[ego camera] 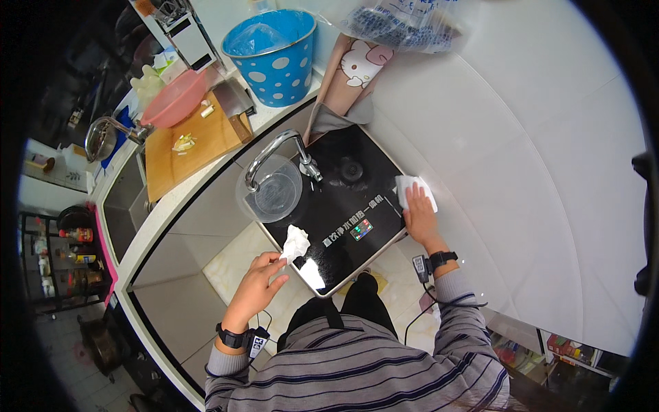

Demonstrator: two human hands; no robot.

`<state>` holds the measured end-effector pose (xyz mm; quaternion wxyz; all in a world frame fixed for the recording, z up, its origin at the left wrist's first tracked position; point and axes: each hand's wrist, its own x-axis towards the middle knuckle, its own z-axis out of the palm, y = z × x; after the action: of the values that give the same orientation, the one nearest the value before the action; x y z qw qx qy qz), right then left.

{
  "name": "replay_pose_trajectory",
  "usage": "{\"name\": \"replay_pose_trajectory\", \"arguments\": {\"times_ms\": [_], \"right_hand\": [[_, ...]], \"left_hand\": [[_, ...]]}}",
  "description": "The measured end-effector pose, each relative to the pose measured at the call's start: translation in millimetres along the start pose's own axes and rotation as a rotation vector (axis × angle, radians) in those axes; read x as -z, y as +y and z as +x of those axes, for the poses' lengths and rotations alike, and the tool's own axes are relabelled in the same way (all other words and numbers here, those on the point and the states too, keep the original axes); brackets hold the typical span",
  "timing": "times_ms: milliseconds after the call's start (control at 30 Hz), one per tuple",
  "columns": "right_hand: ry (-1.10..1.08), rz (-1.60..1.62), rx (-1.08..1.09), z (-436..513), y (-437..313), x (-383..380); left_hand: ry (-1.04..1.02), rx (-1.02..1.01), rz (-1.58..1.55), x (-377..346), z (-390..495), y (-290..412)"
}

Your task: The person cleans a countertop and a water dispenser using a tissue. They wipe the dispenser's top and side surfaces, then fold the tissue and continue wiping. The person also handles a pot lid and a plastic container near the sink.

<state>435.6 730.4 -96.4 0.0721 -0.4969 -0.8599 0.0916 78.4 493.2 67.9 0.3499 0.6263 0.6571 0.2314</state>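
Note:
My left hand [265, 283] pinches a crumpled white tissue [296, 244] at the left front edge of a black glass-topped water dispenser [334, 206]. The dispenser bears writing and a small lit panel. Flat against a folded white tissue [416, 193] lies my right hand [419, 208], pressing it at the dispenser's right edge by the pale wall surface. A chrome gooseneck faucet [275, 144] rises from the top, its spout over a clear plastic bowl [278, 190]. A round black knob [352, 170] sits behind the writing.
A wooden cutting board [190, 154] with chopped pieces and a cleaver [231, 98] lies on the counter at left, beside a pink basin [175, 100], a sink [123, 195] and a blue dotted bucket [278, 67]. Behind the dispenser stands a pink cartoon-printed item [350, 77] under a plastic bag [406, 26].

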Motion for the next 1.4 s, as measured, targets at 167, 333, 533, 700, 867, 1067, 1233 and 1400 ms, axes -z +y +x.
{"name": "replay_pose_trajectory", "arguments": {"times_ms": [167,333,533,700,867,1067,1233,1400], "right_hand": [[0.077,0.019,0.065,-12.4,-54.6,-20.2],[-0.07,0.168,0.368,-42.0,-160.0,-33.0],[-0.029,0.257,0.527,-41.6,-213.0,-37.6],[-0.117,0.254,0.661,-59.5,-232.5,-44.7],[-0.133,0.292,0.748,-92.4,-225.5,-39.3],[-0.235,0.282,0.781,-125.3,-198.9,-25.3],[-0.246,0.222,0.737,-127.3,-148.4,-14.0],[-0.174,0.075,0.512,-99.4,-67.7,-0.9]], "left_hand": [[0.001,0.034,0.007,3.9,-10.7,-5.0],[-0.008,0.024,0.024,5.3,-24.2,-11.3],[-0.017,0.02,0.033,5.4,-40.3,-14.3],[-0.034,0.012,0.017,-0.1,-48.8,-15.6],[-0.056,-0.01,0.018,-9.8,-45.7,-15.8],[-0.061,-0.07,0.05,-21.3,-24.4,-11.1],[-0.065,-0.111,0.118,-36.1,-0.6,-1.3],[-0.087,-0.043,0.105,-54.6,26.5,5.4]]}}
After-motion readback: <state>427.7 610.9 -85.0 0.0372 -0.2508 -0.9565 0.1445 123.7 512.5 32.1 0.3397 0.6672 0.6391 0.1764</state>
